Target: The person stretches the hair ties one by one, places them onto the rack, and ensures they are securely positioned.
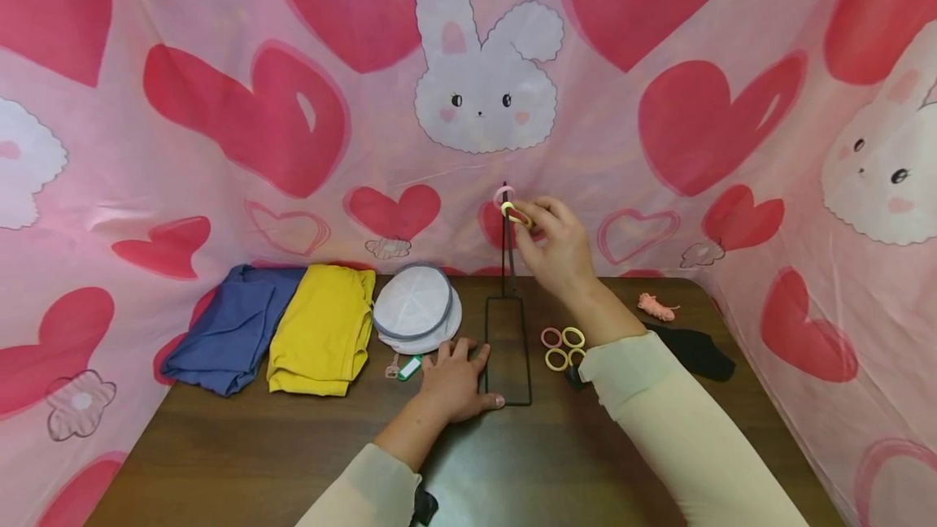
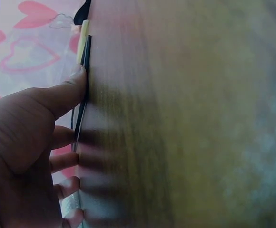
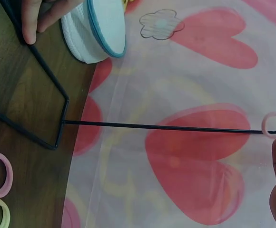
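A black wire stand [image 1: 529, 352] has a rectangular base on the table and a tall upright with a hooked top. My left hand [image 1: 455, 385] rests on the base's left side, fingers spread and thumb on the near corner. Up at the hook, my right hand [image 1: 558, 246] pinches a yellow hair tie [image 1: 521, 218] between thumb and fingers. Another yellow loop [image 1: 507, 207] shows right at the hook, overlapping the held one. A pink hair tie [image 3: 272, 124] hangs on the hook beside the fingertips. Several pink and yellow hair ties [image 1: 556, 359] lie right of the base.
Folded blue cloth [image 1: 230, 332] and yellow cloth [image 1: 322, 332] lie at left, beside a white round mesh item [image 1: 413, 303] with a blue-grey rim. A green tag [image 1: 410, 368] is near my left fingers. Pink yarn [image 1: 656, 307] and black cloth [image 1: 694, 350] lie right.
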{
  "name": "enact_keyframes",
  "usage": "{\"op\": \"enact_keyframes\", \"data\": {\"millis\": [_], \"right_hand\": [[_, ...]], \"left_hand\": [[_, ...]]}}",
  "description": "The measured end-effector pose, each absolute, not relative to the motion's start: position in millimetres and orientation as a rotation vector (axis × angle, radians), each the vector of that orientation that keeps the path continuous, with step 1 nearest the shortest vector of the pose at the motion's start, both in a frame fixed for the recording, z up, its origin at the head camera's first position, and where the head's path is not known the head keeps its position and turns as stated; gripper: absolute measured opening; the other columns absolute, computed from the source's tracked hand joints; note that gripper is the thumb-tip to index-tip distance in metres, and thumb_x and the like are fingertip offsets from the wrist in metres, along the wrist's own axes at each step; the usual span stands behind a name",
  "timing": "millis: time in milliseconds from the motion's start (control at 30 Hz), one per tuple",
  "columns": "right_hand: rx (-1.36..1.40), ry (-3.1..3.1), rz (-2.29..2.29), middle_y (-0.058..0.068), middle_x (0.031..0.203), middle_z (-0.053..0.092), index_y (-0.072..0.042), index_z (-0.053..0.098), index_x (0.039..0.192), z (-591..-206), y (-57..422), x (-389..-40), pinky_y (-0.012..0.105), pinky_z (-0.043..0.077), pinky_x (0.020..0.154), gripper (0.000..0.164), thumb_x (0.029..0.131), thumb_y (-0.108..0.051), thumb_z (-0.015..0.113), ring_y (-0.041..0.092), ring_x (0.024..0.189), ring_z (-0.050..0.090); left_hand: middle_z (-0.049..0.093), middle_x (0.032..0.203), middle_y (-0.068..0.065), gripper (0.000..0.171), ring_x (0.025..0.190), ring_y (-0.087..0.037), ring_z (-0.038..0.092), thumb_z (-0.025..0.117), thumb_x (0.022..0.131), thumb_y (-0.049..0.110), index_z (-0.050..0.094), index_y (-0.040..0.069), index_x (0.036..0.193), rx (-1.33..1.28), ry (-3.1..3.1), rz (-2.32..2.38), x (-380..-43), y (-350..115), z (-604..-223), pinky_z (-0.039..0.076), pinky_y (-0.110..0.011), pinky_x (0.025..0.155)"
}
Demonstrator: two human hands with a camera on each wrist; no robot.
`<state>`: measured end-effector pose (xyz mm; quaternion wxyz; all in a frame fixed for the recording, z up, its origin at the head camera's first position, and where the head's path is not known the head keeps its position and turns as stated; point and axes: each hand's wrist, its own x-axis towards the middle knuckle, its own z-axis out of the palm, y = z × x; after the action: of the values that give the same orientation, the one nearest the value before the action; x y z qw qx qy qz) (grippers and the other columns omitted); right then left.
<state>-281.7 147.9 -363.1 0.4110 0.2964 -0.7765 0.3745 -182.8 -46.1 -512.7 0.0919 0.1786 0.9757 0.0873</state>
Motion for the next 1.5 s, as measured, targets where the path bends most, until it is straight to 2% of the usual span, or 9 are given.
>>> {"op": "enact_keyframes", "data": {"millis": [233, 433, 600, 800, 1100, 1200, 1400, 1500], "right_hand": [[0.715, -1.948, 0.974, 0.018, 0.107, 0.066, 0.001, 0.077, 0.117, -364, 142, -295, 0.039, 0.059, 0.070, 0.030, 0.087, 0.000, 0.074, 0.025, 0.075, 0.068], [0.674, -1.927, 1.023, 0.019, 0.110, 0.066, 0.001, 0.075, 0.121, -367, 140, -297, 0.040, 0.059, 0.071, 0.037, 0.084, 0.005, 0.074, 0.026, 0.077, 0.068], [0.659, -1.925, 1.044, 0.020, 0.112, 0.064, 0.004, 0.072, 0.125, -375, 146, -291, 0.041, 0.060, 0.073, 0.043, 0.082, 0.009, 0.075, 0.027, 0.080, 0.070], [0.673, -1.967, 1.027, 0.020, 0.111, 0.066, 0.005, 0.073, 0.121, -387, 162, -274, 0.043, 0.059, 0.074, 0.039, 0.082, 0.007, 0.076, 0.027, 0.078, 0.070], [0.698, -2.045, 0.988, 0.015, 0.110, 0.067, 0.000, 0.075, 0.119, -408, 184, -256, 0.032, 0.059, 0.071, 0.038, 0.081, 0.007, 0.078, 0.023, 0.080, 0.071], [0.721, -2.077, 0.956, 0.014, 0.110, 0.067, -0.002, 0.075, 0.119, -417, 193, -252, 0.033, 0.059, 0.071, 0.040, 0.080, 0.007, 0.080, 0.022, 0.080, 0.070], [0.790, -2.217, 0.927, 0.011, 0.112, 0.068, -0.005, 0.075, 0.121, -434, 212, -243, 0.044, 0.059, 0.073, 0.039, 0.084, 0.001, 0.081, 0.022, 0.083, 0.071], [0.797, -2.301, 0.941, 0.009, 0.116, 0.068, -0.006, 0.074, 0.123, -442, 222, -237, 0.044, 0.058, 0.068, 0.038, 0.085, -0.001, 0.080, 0.023, 0.084, 0.072]], "left_hand": [[0.040, 0.155, -0.006, 0.094, 0.136, -0.037, 0.035, 0.068, 0.083, 0.076, 0.044, 0.027, 0.160, 0.526, 2.903, 0.260, -181, -47, -512, 0.036, -0.062, 0.095], [0.039, 0.155, -0.007, 0.095, 0.137, -0.037, 0.035, 0.067, 0.083, 0.077, 0.044, 0.027, 0.160, 0.538, 2.905, 0.259, -181, -46, -513, 0.036, -0.062, 0.095], [0.039, 0.156, -0.006, 0.095, 0.137, -0.037, 0.035, 0.067, 0.083, 0.077, 0.044, 0.027, 0.160, 0.534, 2.902, 0.260, -181, -45, -513, 0.036, -0.062, 0.095], [0.039, 0.155, -0.006, 0.095, 0.137, -0.037, 0.035, 0.067, 0.083, 0.077, 0.044, 0.027, 0.160, 0.540, 2.900, 0.264, -182, -46, -514, 0.036, -0.062, 0.095], [0.040, 0.155, -0.006, 0.094, 0.137, -0.037, 0.035, 0.067, 0.083, 0.077, 0.044, 0.027, 0.160, 0.537, 2.903, 0.266, -183, -46, -513, 0.036, -0.062, 0.095], [0.040, 0.155, -0.006, 0.094, 0.137, -0.037, 0.035, 0.067, 0.083, 0.077, 0.045, 0.026, 0.160, 0.540, 2.908, 0.263, -183, -45, -513, 0.036, -0.061, 0.094], [0.039, 0.156, -0.005, 0.095, 0.139, -0.036, 0.034, 0.068, 0.083, 0.076, 0.043, 0.027, 0.160, 0.524, 2.913, 0.254, -183, -45, -513, 0.036, -0.061, 0.095], [0.039, 0.157, -0.005, 0.095, 0.140, -0.036, 0.033, 0.067, 0.083, 0.076, 0.042, 0.027, 0.161, 0.518, 2.906, 0.257, -183, -45, -514, 0.035, -0.061, 0.096]]}}
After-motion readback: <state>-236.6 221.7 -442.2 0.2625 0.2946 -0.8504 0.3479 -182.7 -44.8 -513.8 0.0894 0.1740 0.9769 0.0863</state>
